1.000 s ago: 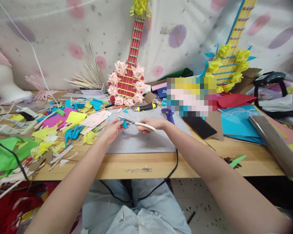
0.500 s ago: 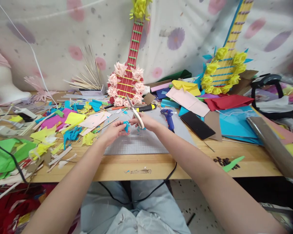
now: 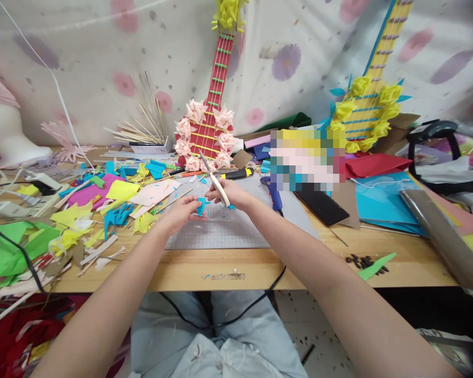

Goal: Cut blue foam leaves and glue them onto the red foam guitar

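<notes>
My left hand (image 3: 180, 211) pinches a small blue paper piece (image 3: 201, 203) over the grey cutting mat (image 3: 220, 231). My right hand (image 3: 232, 195) is closed round the cream handles of a pair of scissors (image 3: 215, 179). Their blades point up and away, towards the red paper guitar (image 3: 208, 126). The two hands nearly touch at the blue piece. Tiny blue trimmings lie on the mat beneath them.
Coloured paper scraps (image 3: 82, 210) cover the left of the wooden table (image 3: 260, 262). A blue glue gun (image 3: 274, 191), a black phone (image 3: 321, 206), blue sheets (image 3: 382, 202) and a roll (image 3: 441, 236) lie to the right. A yellow-flowered guitar (image 3: 368, 110) leans at the back.
The scissors swung from lying level, pointing left at the blue piece, to pointing up and away. My right hand moved left, close to my left hand.
</notes>
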Tool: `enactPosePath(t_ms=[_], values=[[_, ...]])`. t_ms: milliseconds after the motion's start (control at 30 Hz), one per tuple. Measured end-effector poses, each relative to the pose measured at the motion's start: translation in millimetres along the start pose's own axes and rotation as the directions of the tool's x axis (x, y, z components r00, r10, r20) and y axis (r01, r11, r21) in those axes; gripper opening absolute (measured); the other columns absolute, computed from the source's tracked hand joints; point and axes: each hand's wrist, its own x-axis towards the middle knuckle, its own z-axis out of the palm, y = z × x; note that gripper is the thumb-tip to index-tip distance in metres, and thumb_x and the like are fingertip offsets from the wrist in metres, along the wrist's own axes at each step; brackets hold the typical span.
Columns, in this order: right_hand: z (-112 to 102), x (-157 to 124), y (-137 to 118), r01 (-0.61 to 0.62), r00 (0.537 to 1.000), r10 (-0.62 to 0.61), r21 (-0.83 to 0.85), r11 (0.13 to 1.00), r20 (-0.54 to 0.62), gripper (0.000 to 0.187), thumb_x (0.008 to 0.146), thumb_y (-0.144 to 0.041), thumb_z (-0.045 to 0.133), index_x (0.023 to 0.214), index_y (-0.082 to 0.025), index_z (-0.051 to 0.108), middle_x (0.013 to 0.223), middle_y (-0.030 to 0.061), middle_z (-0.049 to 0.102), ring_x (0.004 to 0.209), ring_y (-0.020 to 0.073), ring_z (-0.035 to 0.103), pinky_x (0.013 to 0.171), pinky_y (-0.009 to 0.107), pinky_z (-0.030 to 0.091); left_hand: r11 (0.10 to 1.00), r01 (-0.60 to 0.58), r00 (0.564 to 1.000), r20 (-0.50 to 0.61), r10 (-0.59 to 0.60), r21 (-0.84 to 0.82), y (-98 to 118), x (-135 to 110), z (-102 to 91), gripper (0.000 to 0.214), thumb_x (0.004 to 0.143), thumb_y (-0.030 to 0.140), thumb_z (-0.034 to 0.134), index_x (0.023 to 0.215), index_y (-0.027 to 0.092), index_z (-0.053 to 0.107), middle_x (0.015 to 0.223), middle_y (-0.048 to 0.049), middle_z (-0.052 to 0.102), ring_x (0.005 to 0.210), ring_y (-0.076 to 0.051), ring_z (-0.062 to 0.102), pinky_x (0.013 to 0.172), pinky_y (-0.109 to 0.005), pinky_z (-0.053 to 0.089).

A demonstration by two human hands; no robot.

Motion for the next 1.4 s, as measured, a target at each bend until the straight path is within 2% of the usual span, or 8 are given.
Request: enactPosePath(t_ms=[133, 300, 633, 833, 1033, 1200, 1300, 1400], values=[[4, 0, 1, 0.037, 0.998, -0.035, -0.057, 0.998, 0.043, 0.025, 0.057, -0.014, 0.072, 0.068, -0.016, 0.049, 0.063, -0.0030, 0.057, 0.056, 0.0066, 0.053, 0.049, 0.017, 0.044, 1.000, -0.002, 1.000, 0.025, 0.002, 0.010, -1, 1, 1.1, 0.010, 0.066, 0.020, 0.065, 0.069, 0.014, 0.057, 0.060, -0.0013, 0.059, 0.054, -0.013, 0.059, 0.057, -0.030, 0.055], [3, 4, 1, 0.014, 0.994, -0.036, -0.201, 0.980, -0.106, 0.025, 0.058, -0.010, 0.071, 0.067, -0.016, 0.049, 0.064, -0.0021, 0.058, 0.056, 0.0076, 0.054, 0.048, 0.017, 0.043, 1.000, 0.007, 1.000, 0.025, -0.007, 0.015, -2, 0, -0.1, 0.013, 0.064, 0.020, 0.068, 0.066, 0.014, 0.056, 0.057, -0.0012, 0.057, 0.054, -0.013, 0.059, 0.055, -0.031, 0.055], [4, 4, 0, -0.002, 0.999, 0.004, 0.060, 0.998, -0.035, 0.033, 0.059, -0.025, 0.078, 0.069, -0.016, 0.048, 0.060, -0.0025, 0.056, 0.056, 0.0075, 0.057, 0.052, 0.019, 0.048, 0.993, -0.028, 0.999, 0.032, 0.025, 0.113, 2, 1, -5.5, 0.013, 0.063, 0.022, 0.066, 0.067, 0.015, 0.056, 0.064, 0.0001, 0.055, 0.056, -0.011, 0.054, 0.056, -0.033, 0.056], [10, 10, -4, -0.060, 0.977, 0.078, 0.098, 0.993, -0.200, 0.034, 0.058, -0.022, 0.079, 0.072, -0.017, 0.048, 0.063, -0.0018, 0.058, 0.058, 0.0090, 0.059, 0.047, 0.019, 0.046, 0.972, -0.051, 0.998, -0.025, 0.058, 0.230, 2, 1, -0.9, 0.007, 0.065, 0.015, 0.061, 0.065, 0.015, 0.054, 0.061, 0.0009, 0.054, 0.055, -0.013, 0.054, 0.052, -0.032, 0.054], [13, 14, -2, -0.076, 0.969, 0.098, 0.104, 0.992, -0.226, 0.035, 0.057, -0.016, 0.079, 0.072, -0.017, 0.047, 0.058, -0.0044, 0.055, 0.053, 0.0077, 0.057, 0.045, 0.018, 0.045, 0.953, -0.122, 0.991, -0.011, 0.130, 0.277, -4, 6, 0.7, 0.013, 0.064, 0.019, 0.068, 0.065, 0.016, 0.055, 0.059, 0.0013, 0.053, 0.055, -0.013, 0.053, 0.051, -0.029, 0.052], [9, 11, -3, -0.016, 0.985, 0.055, 0.235, 0.972, -0.163, 0.033, 0.056, -0.015, 0.078, 0.072, -0.015, 0.049, 0.057, -0.0044, 0.056, 0.051, 0.0064, 0.056, 0.048, 0.017, 0.045, 0.997, 0.064, 0.997, 0.042, -0.062, -0.052, -2, 7, -6.7, 0.032, 0.080, 0.045, 0.053, 0.078, 0.014, 0.060, 0.077, -0.0077, 0.065, 0.075, -0.021, 0.064, 0.064, -0.035, 0.054], [4, 10, -2, -0.013, 0.996, 0.036, 0.280, 0.960, -0.076, 0.034, 0.054, -0.018, 0.079, 0.072, -0.014, 0.050, 0.059, -0.0023, 0.059, 0.054, 0.0074, 0.058, 0.048, 0.017, 0.043, 0.944, 0.219, 0.963, 0.211, -0.169, -0.245, -4, 7, -11.0, 0.031, 0.086, 0.038, 0.045, 0.081, 0.013, 0.062, 0.085, -0.0110, 0.067, 0.084, -0.023, 0.065, 0.074, -0.039, 0.053], [1, 8, -2, -0.005, 0.999, 0.016, 0.277, 0.961, -0.035, 0.034, 0.052, -0.019, 0.079, 0.072, -0.014, 0.052, 0.060, -0.0015, 0.060, 0.055, 0.0082, 0.058, 0.047, 0.017, 0.042, 0.936, 0.238, 0.941, 0.300, -0.156, -0.260, -8, 5, -10.9, 0.018, 0.084, 0.023, 0.050, 0.088, 0.012, 0.063, 0.082, -0.0083, 0.067, 0.079, -0.019, 0.065, 0.079, -0.037, 0.052]])
